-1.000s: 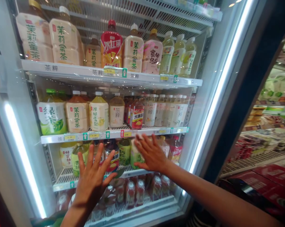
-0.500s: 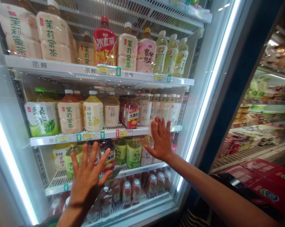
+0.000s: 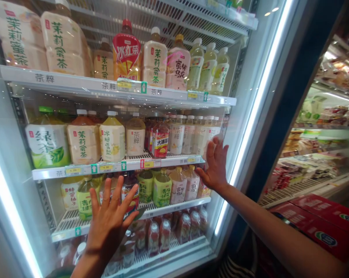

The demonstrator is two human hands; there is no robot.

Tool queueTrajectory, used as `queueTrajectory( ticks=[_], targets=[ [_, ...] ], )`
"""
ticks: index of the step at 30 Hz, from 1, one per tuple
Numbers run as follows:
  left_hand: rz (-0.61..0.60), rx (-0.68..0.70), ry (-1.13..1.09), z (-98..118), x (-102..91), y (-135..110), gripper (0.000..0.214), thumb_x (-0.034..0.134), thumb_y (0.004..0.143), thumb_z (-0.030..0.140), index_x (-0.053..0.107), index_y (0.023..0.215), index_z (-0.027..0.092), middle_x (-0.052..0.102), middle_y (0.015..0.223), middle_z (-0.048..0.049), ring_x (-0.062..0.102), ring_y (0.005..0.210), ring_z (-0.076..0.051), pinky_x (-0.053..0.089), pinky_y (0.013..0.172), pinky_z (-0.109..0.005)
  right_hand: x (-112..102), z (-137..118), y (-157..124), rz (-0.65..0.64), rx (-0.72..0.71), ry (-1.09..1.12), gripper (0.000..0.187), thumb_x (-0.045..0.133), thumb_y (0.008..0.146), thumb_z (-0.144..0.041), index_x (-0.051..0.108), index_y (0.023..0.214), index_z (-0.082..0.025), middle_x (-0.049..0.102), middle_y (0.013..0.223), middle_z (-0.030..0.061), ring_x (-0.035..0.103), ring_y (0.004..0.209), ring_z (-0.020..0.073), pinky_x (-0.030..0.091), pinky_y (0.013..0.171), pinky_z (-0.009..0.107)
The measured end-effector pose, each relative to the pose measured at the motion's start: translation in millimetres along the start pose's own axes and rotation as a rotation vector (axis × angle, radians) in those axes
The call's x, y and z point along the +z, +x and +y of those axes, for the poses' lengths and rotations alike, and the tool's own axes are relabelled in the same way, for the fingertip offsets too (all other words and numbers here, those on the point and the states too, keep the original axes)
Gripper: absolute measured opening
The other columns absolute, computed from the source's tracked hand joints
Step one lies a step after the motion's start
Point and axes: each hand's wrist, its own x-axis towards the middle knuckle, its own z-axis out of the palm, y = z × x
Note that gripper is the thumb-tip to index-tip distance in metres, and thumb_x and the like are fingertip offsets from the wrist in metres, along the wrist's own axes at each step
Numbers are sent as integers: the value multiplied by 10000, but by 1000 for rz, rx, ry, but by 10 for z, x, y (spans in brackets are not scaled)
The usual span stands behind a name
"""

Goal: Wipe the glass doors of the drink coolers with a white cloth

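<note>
My left hand [image 3: 109, 220] is up against the glass door [image 3: 174, 106] of a drinks cooler, fingers spread, holding nothing. Behind its fingers are green tea bottles [image 3: 85, 199] and dark-labelled bottles, partly hidden. A dark leaf-shaped patch [image 3: 141, 213] shows beside the thumb. Higher and to the right, my right hand [image 3: 216, 166] lies against the glass near the door's right side. Under its fingers is a thin white wipe or tissue [image 3: 220, 136], mostly covered by the hand. Bottles with white labels [image 3: 201, 135] stand behind that spot, inside the cooler.
Shelves [image 3: 116, 85] of bottled tea fill the cooler. Bright light strips [image 3: 249, 116] run down both sides, and a dark frame [image 3: 284, 116] edges the right. Beyond it are an open food shelf [image 3: 304, 181] and red boxes [image 3: 313, 220].
My right hand has slid right across the glass, carrying the white wipe with it. My left hand has stayed nearly in place, fingers spread. The view has shifted slightly.
</note>
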Motion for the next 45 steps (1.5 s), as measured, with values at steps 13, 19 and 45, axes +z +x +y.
queueTrajectory(
  ticks=[13, 19, 45],
  targets=[
    [43, -62, -49, 68, -86, 150, 836, 658, 882, 515, 242, 1593, 375, 68, 1726, -60, -11, 1594, -342, -55, 1238, -686, 24, -276, 11, -42, -271, 54, 941, 394, 959, -677, -7, 1643, -169, 153, 1705, 155, 149, 1575, 383, 121, 1247, 696],
    [44, -100, -46, -9, -37, 190, 883, 676, 868, 525, 203, 1600, 382, 37, 1727, -58, -46, 1594, -338, -70, 1233, -690, 83, -807, 158, -30, -276, 72, 1008, 299, 933, -780, -5, 1639, -128, 174, 1705, 152, 43, 1593, 352, 69, 1271, 658],
    [41, -143, 28, -331, -237, 68, 874, 690, 861, 507, 244, 1596, 354, 85, 1722, -91, -9, 1593, -354, -20, 1238, -693, 49, -1561, 575, -122, -628, 143, 916, 369, 969, -721, 156, 1626, -120, 360, 1644, 115, 143, 1591, 260, 109, 1304, 545]
  ],
)
